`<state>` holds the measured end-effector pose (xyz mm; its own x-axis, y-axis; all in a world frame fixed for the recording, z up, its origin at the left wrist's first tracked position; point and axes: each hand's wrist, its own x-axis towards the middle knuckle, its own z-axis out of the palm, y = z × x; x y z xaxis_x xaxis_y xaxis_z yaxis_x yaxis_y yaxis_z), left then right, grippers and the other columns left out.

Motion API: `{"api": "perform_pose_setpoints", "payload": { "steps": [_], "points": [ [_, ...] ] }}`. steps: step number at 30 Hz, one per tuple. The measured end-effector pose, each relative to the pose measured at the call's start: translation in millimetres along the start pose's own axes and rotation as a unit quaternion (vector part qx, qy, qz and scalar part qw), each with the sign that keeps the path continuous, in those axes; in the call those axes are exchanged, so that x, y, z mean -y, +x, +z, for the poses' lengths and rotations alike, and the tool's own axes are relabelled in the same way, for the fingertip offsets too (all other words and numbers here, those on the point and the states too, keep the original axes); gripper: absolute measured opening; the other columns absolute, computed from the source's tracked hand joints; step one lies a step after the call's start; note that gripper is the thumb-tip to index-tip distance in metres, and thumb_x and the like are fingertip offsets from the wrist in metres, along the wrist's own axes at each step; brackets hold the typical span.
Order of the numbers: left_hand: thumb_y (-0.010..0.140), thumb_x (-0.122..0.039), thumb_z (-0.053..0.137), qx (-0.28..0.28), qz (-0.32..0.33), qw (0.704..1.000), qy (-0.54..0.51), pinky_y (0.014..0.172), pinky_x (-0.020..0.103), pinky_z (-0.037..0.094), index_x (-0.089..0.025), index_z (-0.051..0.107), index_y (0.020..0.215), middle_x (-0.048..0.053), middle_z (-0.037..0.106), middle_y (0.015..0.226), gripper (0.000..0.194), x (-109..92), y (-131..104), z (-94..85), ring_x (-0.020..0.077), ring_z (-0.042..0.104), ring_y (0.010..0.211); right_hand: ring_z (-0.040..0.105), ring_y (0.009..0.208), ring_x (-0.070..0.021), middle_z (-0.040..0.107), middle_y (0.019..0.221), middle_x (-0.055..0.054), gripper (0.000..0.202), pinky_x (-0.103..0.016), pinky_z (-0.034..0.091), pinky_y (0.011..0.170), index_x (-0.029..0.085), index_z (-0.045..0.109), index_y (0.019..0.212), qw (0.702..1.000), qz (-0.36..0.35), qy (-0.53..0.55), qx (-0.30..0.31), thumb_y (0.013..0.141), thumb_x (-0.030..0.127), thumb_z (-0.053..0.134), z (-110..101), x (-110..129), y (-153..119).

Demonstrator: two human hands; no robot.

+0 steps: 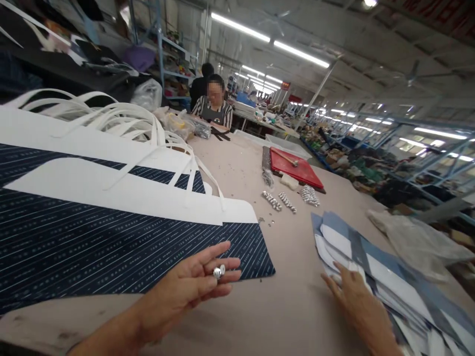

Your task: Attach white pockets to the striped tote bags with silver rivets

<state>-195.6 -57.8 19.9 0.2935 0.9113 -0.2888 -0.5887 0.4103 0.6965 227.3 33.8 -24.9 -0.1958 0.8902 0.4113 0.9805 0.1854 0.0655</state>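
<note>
My left hand [200,277] is palm up near the middle, over the front edge of the dark striped panels, with small silver metal pieces [218,271] held by the thumb against its fingers. At the right, my right hand [352,291] reaches onto a stack of blue and white pieces [393,262]; its fingertips touch the near left end, and whether they grip a piece is unclear. The navy striped panels [129,242] with white upper bands lie on the left, white straps [144,123] looping above them.
On the table [237,163], bundles of silver pieces [272,200] lie beyond the hands, near a red board [295,168] with a hammer [291,159] on it. Clear plastic [415,237] is at the right. A person [215,106] sits across the table.
</note>
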Motion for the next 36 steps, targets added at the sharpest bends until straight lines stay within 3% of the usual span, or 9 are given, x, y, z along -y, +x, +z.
{"api": "perform_pose_setpoints", "payload": {
  "steps": [3, 7, 9, 12, 15, 18, 26, 31, 36],
  "points": [
    [0.078, -0.018, 0.073, 0.007, -0.019, 1.0, -0.021, 0.095, 0.036, 0.049, -0.023, 0.049, 0.134, 0.011, 0.063, 0.129, 0.062, -4.2, -5.1, -2.9, 0.0264, 0.061, 0.115, 0.065, 0.086, -0.0289, 0.067, 0.099, -0.014, 0.026, -0.039, 0.05, 0.069, 0.025, 0.068, 0.099, 0.999, -0.02, -0.006, 0.042, 0.088, 0.038, 0.048, 26.6, 37.6, 8.3],
    [0.082, -0.014, 0.069, 0.009, -0.033, 0.998, -0.058, 0.092, 0.035, 0.051, -0.019, 0.048, 0.134, 0.014, 0.063, 0.128, 0.057, -10.2, -7.2, -11.7, 0.0274, 0.061, 0.115, 0.065, 0.088, -0.0302, 0.068, 0.096, -0.015, 0.026, -0.043, 0.051, 0.075, 0.021, 0.068, 0.098, 0.998, -0.032, 0.009, 0.057, 0.088, 0.038, 0.051, 35.8, 56.1, 21.4],
    [0.083, -0.014, 0.067, 0.006, -0.038, 0.996, -0.074, 0.091, 0.035, 0.052, -0.016, 0.049, 0.133, 0.016, 0.063, 0.127, 0.053, -11.0, -6.6, -17.7, 0.0283, 0.062, 0.114, 0.065, 0.085, -0.0289, 0.068, 0.096, -0.016, 0.031, -0.044, 0.052, 0.077, 0.017, 0.067, 0.102, 0.996, -0.024, 0.07, 0.044, 0.089, 0.04, 0.05, 24.6, 78.2, 29.0],
    [0.084, -0.014, 0.066, 0.007, -0.04, 0.994, -0.097, 0.091, 0.035, 0.052, -0.014, 0.052, 0.131, 0.017, 0.062, 0.128, 0.049, -9.9, -5.2, -25.3, 0.0288, 0.06, 0.116, 0.067, 0.078, -0.0212, 0.07, 0.094, -0.01, 0.032, -0.034, 0.055, 0.071, 0.018, 0.065, 0.109, 0.961, -0.016, 0.268, 0.063, 0.092, 0.04, 0.05, -8.6, 143.9, 35.4],
    [0.083, -0.011, 0.066, 0.017, -0.037, 0.993, -0.112, 0.094, 0.035, 0.051, -0.015, 0.054, 0.13, 0.016, 0.063, 0.128, 0.049, -9.2, -4.4, -29.7, 0.027, 0.06, 0.117, 0.065, 0.092, -0.0189, 0.068, 0.103, -0.007, 0.022, -0.03, 0.055, 0.081, 0.022, 0.067, 0.108, 0.897, -0.107, 0.418, 0.093, 0.091, 0.031, 0.055, -43.3, 221.2, 35.4],
    [0.081, -0.01, 0.067, 0.046, -0.009, 0.992, -0.12, 0.097, 0.036, 0.049, -0.017, 0.057, 0.128, 0.013, 0.063, 0.128, 0.048, -10.9, -5.3, -32.9, 0.0232, 0.063, 0.112, 0.059, 0.11, -0.0204, 0.063, 0.117, -0.009, 0.024, -0.034, 0.051, 0.092, 0.024, 0.066, 0.111, 0.864, -0.182, 0.458, 0.102, 0.089, 0.021, 0.058, -62.0, 271.8, 34.5],
    [0.074, -0.015, 0.075, 0.005, 0.017, 0.994, -0.111, 0.098, 0.036, 0.048, -0.017, 0.061, 0.123, 0.011, 0.065, 0.127, 0.051, -13.7, -9.8, -48.4, 0.0236, 0.061, 0.114, 0.059, 0.106, -0.0186, 0.067, 0.103, -0.005, 0.02, -0.034, 0.052, 0.09, 0.025, 0.068, 0.099, 0.832, -0.236, 0.489, 0.111, 0.089, 0.012, 0.057, -53.2, 296.8, 43.8],
    [0.077, -0.023, 0.074, -0.014, 0.033, 0.998, -0.057, 0.103, 0.038, 0.045, -0.017, 0.051, 0.133, 0.011, 0.063, 0.13, 0.061, -13.8, -6.4, -54.7, 0.0242, 0.059, 0.118, 0.062, 0.092, -0.0175, 0.069, 0.093, -0.005, 0.019, -0.036, 0.052, 0.087, 0.019, 0.065, 0.093, 0.832, -0.31, 0.459, -0.008, 0.086, 0.003, 0.057, -44.4, 309.7, 47.6],
    [0.082, -0.028, 0.068, -0.075, 0.116, 0.989, 0.059, 0.112, 0.034, 0.036, -0.021, 0.05, 0.136, 0.007, 0.059, 0.135, 0.058, -14.4, -5.8, -54.7, 0.0218, 0.05, 0.128, 0.063, 0.096, -0.0206, 0.071, 0.094, -0.008, 0.021, -0.038, 0.054, 0.087, 0.017, 0.062, 0.097, 0.844, -0.347, 0.397, -0.1, 0.084, 0.001, 0.057, -34.2, 317.6, 49.0]
  ]
}}
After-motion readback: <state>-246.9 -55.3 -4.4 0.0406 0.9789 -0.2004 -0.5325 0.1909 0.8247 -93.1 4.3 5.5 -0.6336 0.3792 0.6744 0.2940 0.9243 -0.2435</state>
